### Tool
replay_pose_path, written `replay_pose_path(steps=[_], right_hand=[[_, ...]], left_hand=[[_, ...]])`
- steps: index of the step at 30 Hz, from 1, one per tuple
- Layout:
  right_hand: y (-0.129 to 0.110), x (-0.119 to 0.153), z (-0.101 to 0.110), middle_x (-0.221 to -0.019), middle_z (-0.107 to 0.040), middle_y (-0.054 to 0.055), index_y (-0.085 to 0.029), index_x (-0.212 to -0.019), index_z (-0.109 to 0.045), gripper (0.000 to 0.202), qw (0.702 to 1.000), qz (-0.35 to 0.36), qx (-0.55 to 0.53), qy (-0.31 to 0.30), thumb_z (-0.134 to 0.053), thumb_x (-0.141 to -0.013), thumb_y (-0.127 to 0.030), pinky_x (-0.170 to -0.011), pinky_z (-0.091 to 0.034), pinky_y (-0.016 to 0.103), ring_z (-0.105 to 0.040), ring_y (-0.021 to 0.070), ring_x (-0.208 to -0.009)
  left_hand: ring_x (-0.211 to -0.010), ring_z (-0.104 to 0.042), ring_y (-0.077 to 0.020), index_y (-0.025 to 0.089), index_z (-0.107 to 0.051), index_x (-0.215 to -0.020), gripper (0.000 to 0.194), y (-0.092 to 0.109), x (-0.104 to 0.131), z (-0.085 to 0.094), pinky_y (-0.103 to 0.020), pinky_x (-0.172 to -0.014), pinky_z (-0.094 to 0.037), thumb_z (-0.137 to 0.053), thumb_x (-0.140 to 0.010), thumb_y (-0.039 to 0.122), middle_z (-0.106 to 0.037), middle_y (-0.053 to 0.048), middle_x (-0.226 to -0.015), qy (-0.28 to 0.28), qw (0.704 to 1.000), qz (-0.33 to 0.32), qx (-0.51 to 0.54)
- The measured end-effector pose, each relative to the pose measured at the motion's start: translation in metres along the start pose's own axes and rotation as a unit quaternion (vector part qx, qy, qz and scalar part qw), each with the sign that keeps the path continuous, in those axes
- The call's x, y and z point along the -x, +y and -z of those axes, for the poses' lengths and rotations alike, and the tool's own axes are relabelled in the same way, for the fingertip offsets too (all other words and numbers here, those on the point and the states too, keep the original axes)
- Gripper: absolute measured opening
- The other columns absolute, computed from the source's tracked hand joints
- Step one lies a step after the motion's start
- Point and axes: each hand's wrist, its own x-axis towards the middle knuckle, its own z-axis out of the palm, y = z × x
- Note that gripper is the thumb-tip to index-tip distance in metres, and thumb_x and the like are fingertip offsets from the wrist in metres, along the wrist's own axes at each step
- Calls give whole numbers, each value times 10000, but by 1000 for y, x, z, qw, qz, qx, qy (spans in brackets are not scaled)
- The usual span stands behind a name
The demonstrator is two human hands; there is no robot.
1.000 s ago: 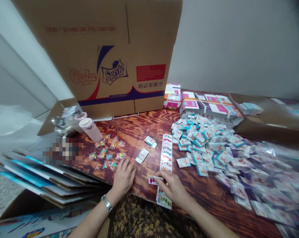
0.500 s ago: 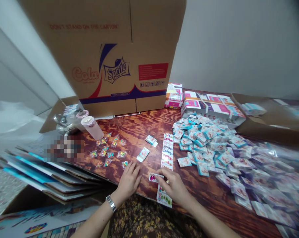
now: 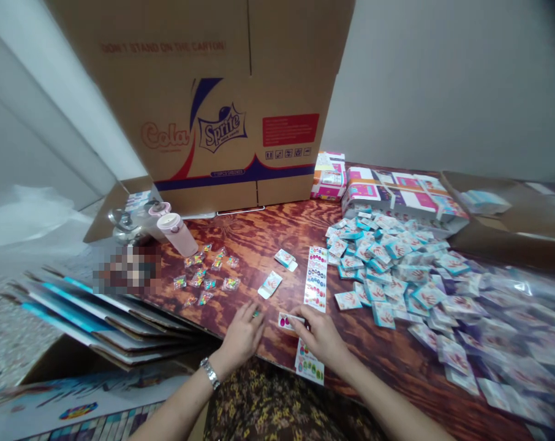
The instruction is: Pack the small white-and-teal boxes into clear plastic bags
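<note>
My left hand [image 3: 244, 332], a metal watch on its wrist, is closed around a small candy packet [image 3: 256, 314]; only a green bit shows between the fingers. Pinched in my right hand [image 3: 322, 335] is a small card strip [image 3: 285, 321] printed with pink ovals. Under and beyond that hand lies a long sheet of nail stickers [image 3: 315, 280], its middle hidden. More printed strips [image 3: 310, 366] stick out at the table's near edge. Two small white-and-blue boxes, one nearer [image 3: 270, 285] and one farther [image 3: 285, 260], lie ahead of my hands. Several colourful candy packets [image 3: 198, 277] are spread out at the left.
A heap of small boxes [image 3: 388, 263] covers the right side. Behind it stand taped cartons [image 3: 406, 193] and an open carton [image 3: 479, 236]. A tall carton [image 3: 204, 122] closes off the back. Pink bottle [image 3: 180, 236] and flattened cardboard [image 3: 107, 331] are at left.
My left hand has taken up the candy packet that lay at its fingertips and moved slightly right. My right hand still holds the strip. The whole view has shifted a little.
</note>
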Motion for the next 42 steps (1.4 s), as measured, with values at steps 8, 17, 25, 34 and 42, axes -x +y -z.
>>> replay_pose_path(steps=[8, 17, 25, 34, 42], right_hand=[[23, -23, -44, -796, -604, 46, -176, -871, -570, 150, 967, 113, 228, 13, -421, -886, -175, -637, -411, 241, -574, 161, -727], [27, -15, -51, -804, -591, 46, -162, -915, -569, 145, 931, 146, 332, 25, -441, -854, -131, -616, -382, 255, -557, 150, -679], [27, -6, -53, -756, -585, 52, -125, -1007, -567, 177, 878, 229, 419, 14, -449, -876, -136, -592, -356, 294, -543, 161, -659], [25, 3, -67, -796, -597, 56, -118, -1038, -554, 211, 898, 179, 399, -46, -524, -831, -93, -631, -443, 306, -581, 186, -736], [22, 5, -50, -883, -608, 102, -102, -1078, -526, 227, 887, 182, 420, -56, -465, -859, -91, -639, -467, 304, -598, 194, -778]], left_hand=[[-1080, -510, -221, 196, -573, -1108, 284, 13, 10, 16, -421, -935, -450, -387, -894, 182, -564, -104, -1141, 40, 994, 15, 102], [-1061, -469, -273, 151, -504, -1182, 341, 35, 23, 6, -498, -959, -397, -429, -849, 154, -531, -123, -1112, -35, 997, -65, 36], [-1048, -465, -282, 132, -483, -1154, 350, 46, 20, -5, -506, -930, -414, -428, -808, 118, -513, -131, -1086, -34, 998, -31, 50], [-1124, -424, -290, 83, -375, -1239, 461, 51, 31, -16, -529, -980, -374, -367, -780, 47, -510, -163, -1157, -18, 996, -32, 77], [-1075, -467, -272, 116, -462, -1131, 375, 56, 30, -9, -523, -977, -367, -379, -771, 47, -539, -145, -1101, -29, 997, -30, 67]])
